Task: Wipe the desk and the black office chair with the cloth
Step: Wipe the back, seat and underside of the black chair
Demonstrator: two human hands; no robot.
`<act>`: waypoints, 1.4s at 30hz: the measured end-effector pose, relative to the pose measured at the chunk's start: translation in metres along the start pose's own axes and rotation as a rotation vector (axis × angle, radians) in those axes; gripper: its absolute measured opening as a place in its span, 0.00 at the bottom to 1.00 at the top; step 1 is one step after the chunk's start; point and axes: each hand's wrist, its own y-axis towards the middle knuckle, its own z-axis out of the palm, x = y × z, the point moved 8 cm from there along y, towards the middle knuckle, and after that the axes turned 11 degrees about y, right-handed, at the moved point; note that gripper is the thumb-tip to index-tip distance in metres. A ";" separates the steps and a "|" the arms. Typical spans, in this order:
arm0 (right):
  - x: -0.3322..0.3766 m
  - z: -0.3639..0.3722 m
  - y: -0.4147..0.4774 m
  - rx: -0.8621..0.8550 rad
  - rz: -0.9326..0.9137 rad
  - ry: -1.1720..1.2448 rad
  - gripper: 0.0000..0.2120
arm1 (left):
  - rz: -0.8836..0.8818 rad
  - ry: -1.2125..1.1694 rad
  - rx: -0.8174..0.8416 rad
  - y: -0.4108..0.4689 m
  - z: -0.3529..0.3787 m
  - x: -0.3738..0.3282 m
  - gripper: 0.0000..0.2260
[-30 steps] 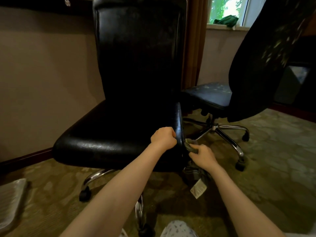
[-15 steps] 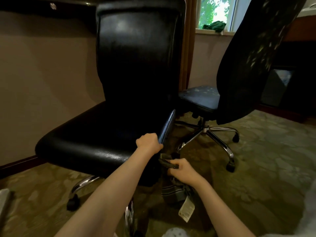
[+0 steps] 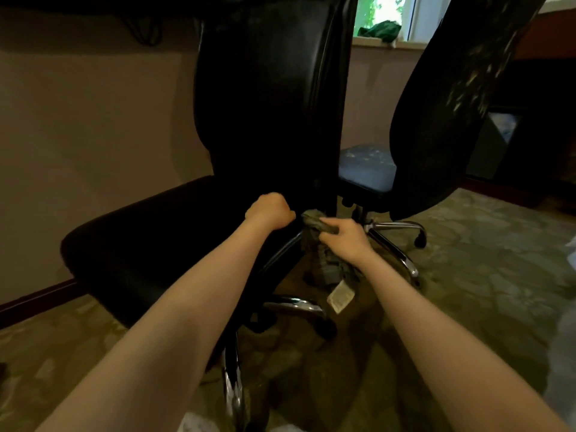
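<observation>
We count two black office chairs: one glossy leather chair [image 3: 149,244] at centre left and one worn speckled chair [image 3: 452,120] at upper right. We count two bare hands, a left hand [image 3: 269,210] and a right hand [image 3: 346,236]. There is one crumpled grey-green cloth [image 3: 314,219] with one white paper tag [image 3: 341,296], and one green bundle [image 3: 380,28] on the window sill [image 3: 367,42] at the top.

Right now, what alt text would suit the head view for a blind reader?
A person's left hand grips the seat edge of a black office chair while the right hand holds a grey cloth beside it. A second chair stands behind, on carpet.
</observation>
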 end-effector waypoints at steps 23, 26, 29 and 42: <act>0.269 -0.154 0.146 0.151 0.371 -0.053 0.29 | 0.017 -0.222 0.246 0.128 -0.342 -0.075 0.10; 0.315 -0.181 0.158 0.153 0.380 -0.057 0.28 | 0.050 -0.187 0.246 0.134 -0.387 -0.091 0.10; 0.348 -0.202 0.174 0.153 0.363 -0.078 0.31 | 0.070 -0.155 0.252 0.141 -0.417 -0.099 0.09; 0.334 -0.290 0.247 0.229 0.429 -0.229 0.37 | -0.069 -0.263 0.203 0.188 -0.412 -0.153 0.07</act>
